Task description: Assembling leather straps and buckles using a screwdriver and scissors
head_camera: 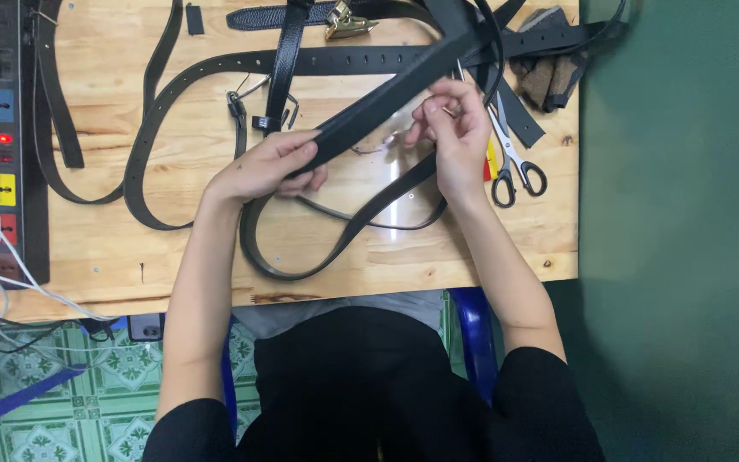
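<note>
No container shows on the wooden tabletop (113, 248). The left hand (263, 167) is closed around a wide black belt strap (387, 98), smooth and matte, which slants across the tabletop's middle toward the far right corner. The right hand (455, 128) has its fingertips pinched together at that strap's edge; what they pinch is too small to tell. Scissors (515, 162) lie near the right edge.

Packages: we see none on the desk (472, 248).
Labels: we spot none.
Signs: we find none.
Screens: we see none in view.
</note>
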